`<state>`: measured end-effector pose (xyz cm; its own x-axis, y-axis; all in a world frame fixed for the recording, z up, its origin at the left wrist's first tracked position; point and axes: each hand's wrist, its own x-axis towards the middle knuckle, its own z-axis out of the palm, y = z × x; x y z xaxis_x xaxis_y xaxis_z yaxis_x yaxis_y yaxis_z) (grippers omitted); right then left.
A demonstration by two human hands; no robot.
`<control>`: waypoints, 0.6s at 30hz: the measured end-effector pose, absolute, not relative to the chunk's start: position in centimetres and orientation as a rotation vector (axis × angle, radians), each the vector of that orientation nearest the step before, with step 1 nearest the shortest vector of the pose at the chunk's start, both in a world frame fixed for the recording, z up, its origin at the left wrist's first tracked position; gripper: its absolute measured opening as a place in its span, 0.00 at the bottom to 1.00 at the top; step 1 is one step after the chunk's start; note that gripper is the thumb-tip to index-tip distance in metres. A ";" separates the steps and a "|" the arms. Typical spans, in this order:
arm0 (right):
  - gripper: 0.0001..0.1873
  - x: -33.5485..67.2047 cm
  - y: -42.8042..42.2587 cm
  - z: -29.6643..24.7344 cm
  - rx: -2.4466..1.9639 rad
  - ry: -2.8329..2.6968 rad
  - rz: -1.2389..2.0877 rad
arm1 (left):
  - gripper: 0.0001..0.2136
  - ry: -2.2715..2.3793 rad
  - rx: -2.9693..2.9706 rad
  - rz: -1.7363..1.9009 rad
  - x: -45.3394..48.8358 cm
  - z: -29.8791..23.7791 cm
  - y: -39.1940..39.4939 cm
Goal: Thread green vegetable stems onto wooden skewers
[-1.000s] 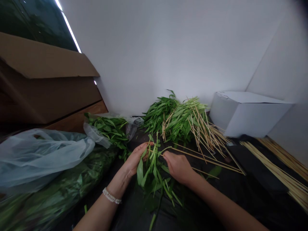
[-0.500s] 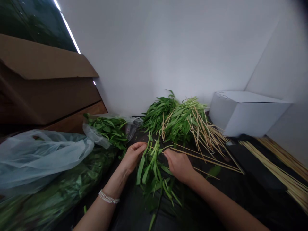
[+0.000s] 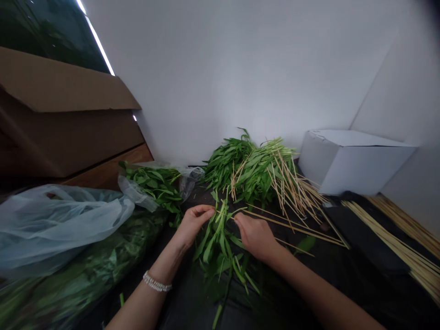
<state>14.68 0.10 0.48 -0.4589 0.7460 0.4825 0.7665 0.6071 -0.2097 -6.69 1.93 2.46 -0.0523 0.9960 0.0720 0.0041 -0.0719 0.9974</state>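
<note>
A loose bunch of green leafy stalks (image 3: 217, 243) lies on the black sheet (image 3: 360, 247) between my hands. My left hand (image 3: 192, 224), a bead bracelet on its wrist, pinches the top of the stalks with curled fingers. My right hand (image 3: 255, 236) is closed on the bunch's right side, beside a thin bamboo skewer (image 3: 295, 224) that runs off to the right. Whether the right fingers grip the skewer's end is hidden. Behind lies a pile of skewered greens (image 3: 264, 176).
A clear bag of greens (image 3: 154, 185) and a pale blue plastic bag (image 3: 58, 220) over more greens sit at left, under a cardboard box (image 3: 65, 119). A white box (image 3: 350, 160) stands at back right. Bundles of bare skewers (image 3: 398, 238) lie at right.
My left hand let go of the long leaf it had wrapped and moved up a little, now pinching the stalk tops. The right hand barely moved.
</note>
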 end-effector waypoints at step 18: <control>0.15 18.9 2.4 2.8 -1.442 -1.828 -0.170 | 0.21 1.603 1.858 0.525 -12.4 3.4 2.4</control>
<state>18.93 2.44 2.76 -0.0461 0.7654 0.6419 0.8707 0.3457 -0.3498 -12.44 2.40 3.40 0.1833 0.9782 -0.0973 0.7309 -0.0694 0.6789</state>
